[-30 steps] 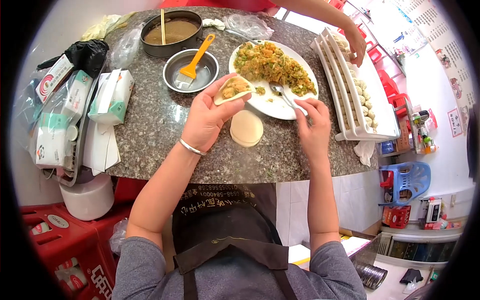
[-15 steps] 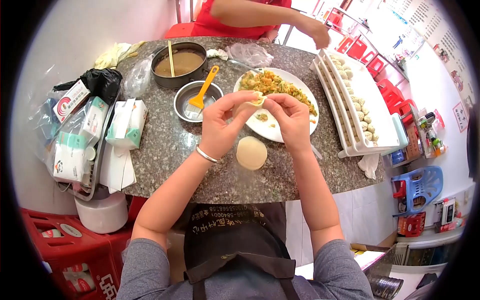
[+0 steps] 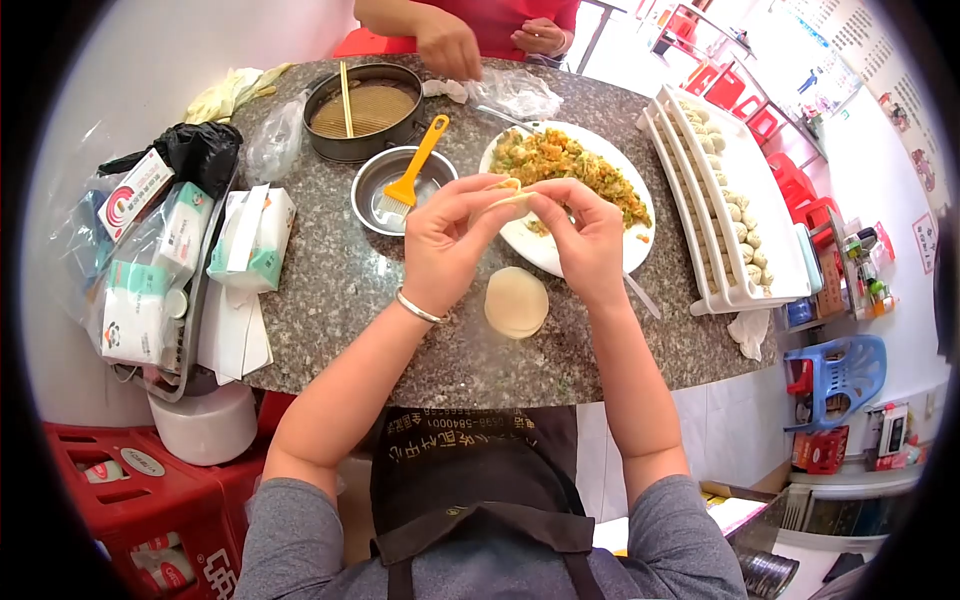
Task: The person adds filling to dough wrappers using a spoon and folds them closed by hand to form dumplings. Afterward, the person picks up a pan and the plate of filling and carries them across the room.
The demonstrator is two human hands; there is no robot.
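Note:
Above the stone table, my left hand (image 3: pixel 443 238) and my right hand (image 3: pixel 582 238) pinch the two sides of a folded dumpling (image 3: pixel 511 190), with a little filling showing in it. Fingers partly hide the dumpling. Under my hands lies a small stack of round dough wrappers (image 3: pixel 516 303) on the table. Just beyond my right hand is a white oval plate (image 3: pixel 512 238) with a heap of chopped vegetable filling (image 3: pixel 570 165). A spoon handle (image 3: pixel 641 296) sticks out beside my right wrist.
A metal bowl (image 3: pixel 372 180) holds a yellow brush (image 3: pixel 418 165). Behind it stands a round pan (image 3: pixel 318 142) with chopsticks (image 3: pixel 347 100). Stacked white trays (image 3: pixel 705 262) of dumplings are at right, tissue packs (image 3: pixel 250 240) at left. Across the table is a co-worker's hand (image 3: pixel 448 45).
The co-worker's arm has swung from the trays at right back to the left, above the far table edge. My hands keep pinching the dumpling; the view has shifted slightly.

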